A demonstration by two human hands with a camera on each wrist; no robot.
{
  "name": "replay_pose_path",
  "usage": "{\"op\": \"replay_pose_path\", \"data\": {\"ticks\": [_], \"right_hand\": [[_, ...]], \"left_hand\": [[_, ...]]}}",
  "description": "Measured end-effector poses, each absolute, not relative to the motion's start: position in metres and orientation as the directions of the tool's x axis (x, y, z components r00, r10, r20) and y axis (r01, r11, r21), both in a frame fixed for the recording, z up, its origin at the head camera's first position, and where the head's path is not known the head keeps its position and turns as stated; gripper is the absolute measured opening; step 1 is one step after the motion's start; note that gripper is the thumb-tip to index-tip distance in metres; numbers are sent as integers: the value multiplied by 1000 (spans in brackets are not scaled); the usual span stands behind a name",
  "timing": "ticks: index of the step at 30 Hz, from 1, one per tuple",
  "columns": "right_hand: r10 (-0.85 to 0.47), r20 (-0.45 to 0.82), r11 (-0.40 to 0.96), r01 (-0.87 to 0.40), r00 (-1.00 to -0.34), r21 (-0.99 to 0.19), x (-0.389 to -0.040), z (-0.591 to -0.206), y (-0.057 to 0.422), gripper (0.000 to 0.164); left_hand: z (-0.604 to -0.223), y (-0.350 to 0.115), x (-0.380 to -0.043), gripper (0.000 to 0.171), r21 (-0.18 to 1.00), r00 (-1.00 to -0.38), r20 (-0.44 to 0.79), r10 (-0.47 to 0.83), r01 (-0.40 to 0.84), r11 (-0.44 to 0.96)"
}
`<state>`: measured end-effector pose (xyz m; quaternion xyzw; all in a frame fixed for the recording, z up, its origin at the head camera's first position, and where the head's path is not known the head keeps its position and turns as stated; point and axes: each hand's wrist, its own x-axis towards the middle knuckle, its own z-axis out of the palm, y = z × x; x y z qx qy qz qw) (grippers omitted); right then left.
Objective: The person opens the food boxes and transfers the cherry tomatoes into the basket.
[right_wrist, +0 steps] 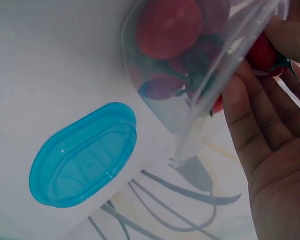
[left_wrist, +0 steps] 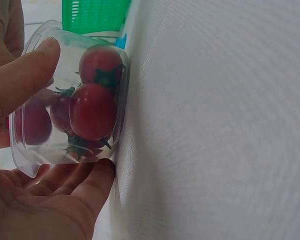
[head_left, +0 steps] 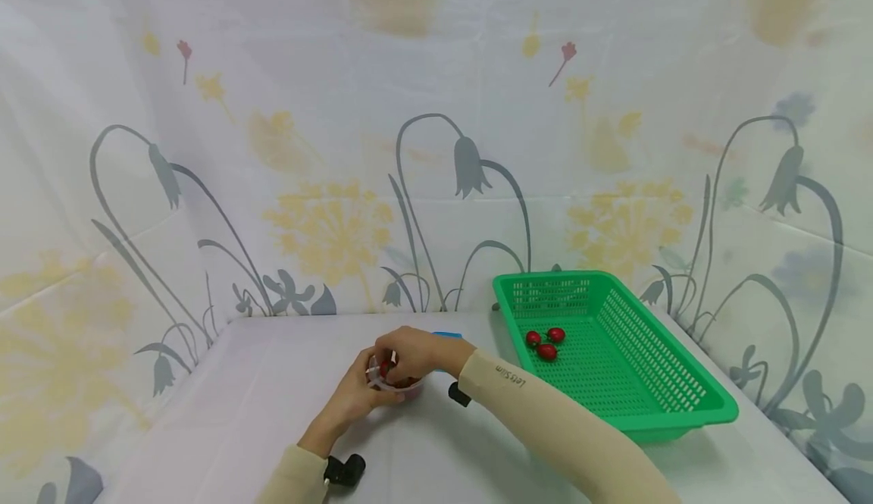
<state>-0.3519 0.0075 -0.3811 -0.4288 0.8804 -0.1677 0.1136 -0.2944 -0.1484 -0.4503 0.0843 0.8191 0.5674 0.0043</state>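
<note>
On the white table, my left hand [head_left: 349, 399] grips a small clear plastic container [left_wrist: 31, 162], thumb over its side and fingers beneath. Several cherry tomatoes [left_wrist: 93, 111] with green stems show through its wall in the left wrist view. My right hand [head_left: 414, 352] is at the container's mouth, where it pinches another cherry tomato [right_wrist: 261, 52] between thumb and fingers. The right wrist view shows that tomato at the rim. Beyond the container lies a translucent blue lid [right_wrist: 85, 157], mostly hidden behind my right hand in the head view.
At the right stands a green plastic basket [head_left: 682, 417] with slotted walls. Inside it, three cherry tomatoes [head_left: 547, 352] lie near its left wall. A flower-printed curtain [head_left: 436, 223] hangs behind the white table [head_left: 273, 360].
</note>
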Motion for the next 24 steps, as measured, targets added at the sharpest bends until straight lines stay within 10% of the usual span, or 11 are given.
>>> {"op": "replay_pose_path", "data": {"ticks": [24], "right_hand": [[-700,96,590,-649,-708,-480,-351,-321,107,18]], "left_hand": [[-452,-142,-296,97,917,-988,78,132,123,378]]}}
